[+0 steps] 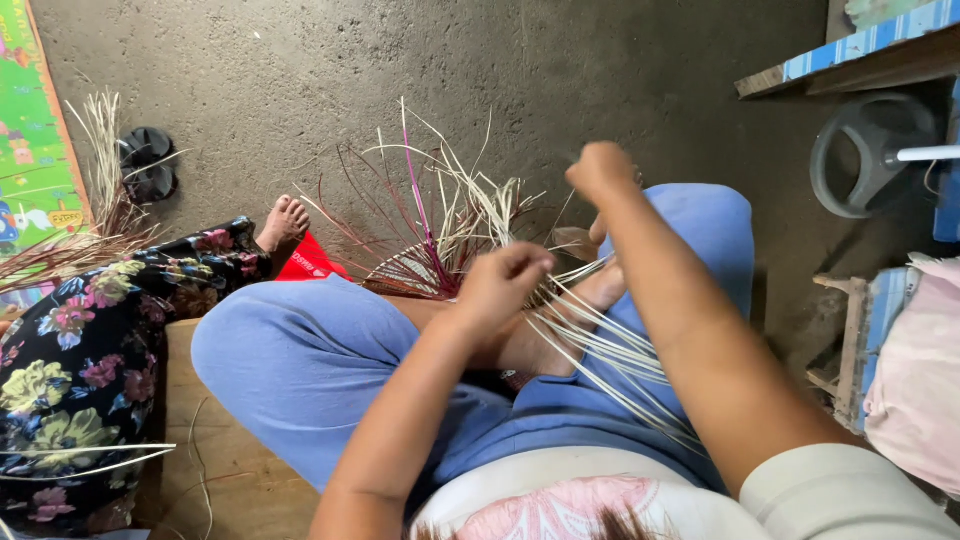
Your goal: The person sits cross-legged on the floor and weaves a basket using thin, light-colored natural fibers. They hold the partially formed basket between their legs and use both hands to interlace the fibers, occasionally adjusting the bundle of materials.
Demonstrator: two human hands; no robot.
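Note:
I sit cross-legged in blue trousers with a partly woven round basket piece [410, 270] resting on my legs. Pale and dark red straw strips [455, 205] fan up and outward from it. My left hand [500, 285] is closed on a bundle of pale strips [610, 350] that trail back across my right thigh. My right hand [600, 172] is raised a little above and beyond the weave, fingers closed, pinching thin strips near their upper ends.
Another person in floral trousers [90, 370] sits at my left, one bare foot [284, 222] on the concrete floor. Loose straw [100, 170], dark sandals [148, 165] and a green play mat [30, 130] lie at far left. A grey wheel [868, 155], a wooden bench [860, 65] and pink cloth [915, 380] are at right.

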